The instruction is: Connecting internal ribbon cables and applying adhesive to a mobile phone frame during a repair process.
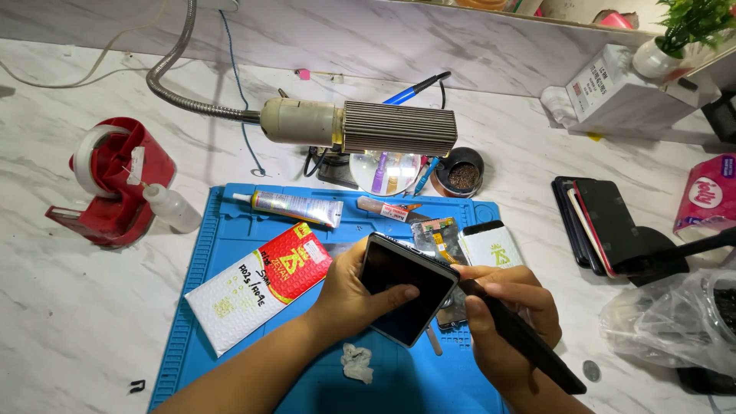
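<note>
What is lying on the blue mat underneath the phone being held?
Below the phone, held by the left hand, a slim pale stick and part of a dark part show on the blue mat. The phone and right hand cover the rest.

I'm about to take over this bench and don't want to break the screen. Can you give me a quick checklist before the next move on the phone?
1. Phone firmly gripped by left hand: ok, thumb across the dark screen.
2. Black tool held in right hand: ok.
3. Tool tip seated at the phone's edge: cannot tell, fingers hide it.
4. Work over the blue mat: ok.
5. Glue tube capped: cannot tell.
6. Loose parts pushed back: not ok, crumpled wipe and flex part lie close by.
</note>
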